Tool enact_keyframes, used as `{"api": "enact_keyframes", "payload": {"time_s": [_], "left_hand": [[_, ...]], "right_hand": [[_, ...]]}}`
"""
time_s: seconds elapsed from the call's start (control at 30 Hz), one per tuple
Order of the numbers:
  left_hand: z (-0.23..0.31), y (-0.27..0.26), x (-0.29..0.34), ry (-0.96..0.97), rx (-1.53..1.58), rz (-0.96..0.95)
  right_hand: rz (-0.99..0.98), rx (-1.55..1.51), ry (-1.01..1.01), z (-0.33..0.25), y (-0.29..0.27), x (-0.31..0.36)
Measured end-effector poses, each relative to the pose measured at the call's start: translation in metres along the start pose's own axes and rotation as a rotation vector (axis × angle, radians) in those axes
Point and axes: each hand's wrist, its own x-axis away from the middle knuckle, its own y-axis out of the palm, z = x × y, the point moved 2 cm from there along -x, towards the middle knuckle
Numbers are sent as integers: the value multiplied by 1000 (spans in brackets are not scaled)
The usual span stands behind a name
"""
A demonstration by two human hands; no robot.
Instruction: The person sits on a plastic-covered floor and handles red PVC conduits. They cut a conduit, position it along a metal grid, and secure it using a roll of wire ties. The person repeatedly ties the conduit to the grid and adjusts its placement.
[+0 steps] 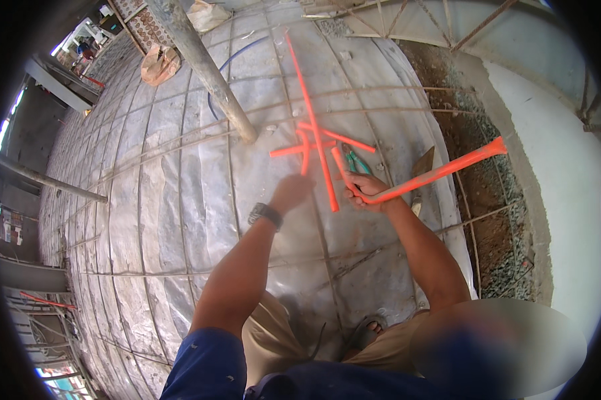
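Note:
My right hand (367, 189) is closed round a bent orange plastic conduit pipe (440, 173). One long arm of the pipe reaches up to the right and ends in a wider socket; its short arm points away from me. My left hand (292, 193), with a watch on the wrist, hovers over the sheet nearby, its fingers smeared by motion. Between and beyond the hands lies a long straight orange pipe (312, 113), across several shorter orange pieces (288, 152). Green-handled pliers (356, 160) rest just beyond my right hand, partly hidden by it.
Crossing steel bars (180, 273) form a grid over the plastic sheet (200, 233). A slanting post (210, 73) stands ahead, near a blue hose (240, 52). At right, a soil trench (494, 220) runs along a pale wall (547, 140). An orange-tan sack (159, 65) sits far left.

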Motion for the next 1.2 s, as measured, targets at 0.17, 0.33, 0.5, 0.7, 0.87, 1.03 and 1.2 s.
{"api": "enact_keyframes", "payload": {"time_s": [0.17, 0.33, 0.5, 0.7, 0.87, 1.03, 1.2], "left_hand": [[-39, 88, -12, -196, -28, -7], [-48, 145, -43, 11, -287, 115], [-54, 176, -80, -322, 373, 144], [-37, 190, -97, -664, 1325, 201], [4, 170, -82, -653, 1529, 272], [46, 162, -75, -556, 1595, 291], [73, 145, -80, -277, 1220, 357]], "right_hand": [[221, 118, 18, -7, 6, 33], [70, 62, -23, -26, 25, 103], [141, -41, 0, -12, 26, 130], [218, 64, 70, 43, 21, 114], [222, 130, -120, 44, 22, 102], [246, 183, -124, 38, 42, 111], [285, 210, -103, 27, 55, 121]]}}
